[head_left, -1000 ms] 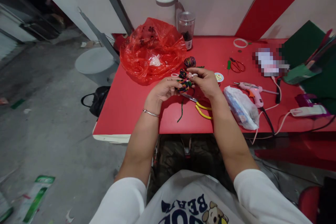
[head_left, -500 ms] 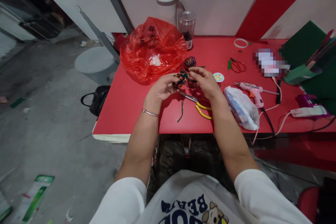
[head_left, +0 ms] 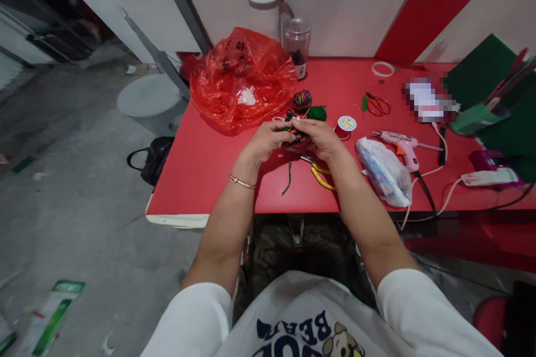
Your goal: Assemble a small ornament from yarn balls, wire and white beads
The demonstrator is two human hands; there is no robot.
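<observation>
My left hand (head_left: 267, 142) and my right hand (head_left: 321, 137) meet over the red table, fingers closed on a multicoloured braided yarn piece (head_left: 297, 137). Fingers cover much of it, so its full shape is hidden. Scissors with yellow handles (head_left: 321, 178) lie just below my right hand, partly under it. A short strand of green yarn (head_left: 288, 178) rests on the table to their left. Beyond my hands sit a multicoloured yarn ball (head_left: 302, 100), a green yarn ball (head_left: 317, 113) and a spool of red thread (head_left: 346, 125). Some white beads (head_left: 278, 119) show beside my left fingertips.
A red plastic bag (head_left: 226, 83) holding a packet of white beads (head_left: 247, 96) spreads at the left back, near a clear jar (head_left: 298, 39). Toward the right are red-handled snips (head_left: 379, 105), a clear plastic bag (head_left: 385, 175), a pink glue gun (head_left: 404, 148) and cables.
My right hand has moved left and slightly down, closing in against my left hand on the yarn piece. The green yarn ball and thread spool now show more fully.
</observation>
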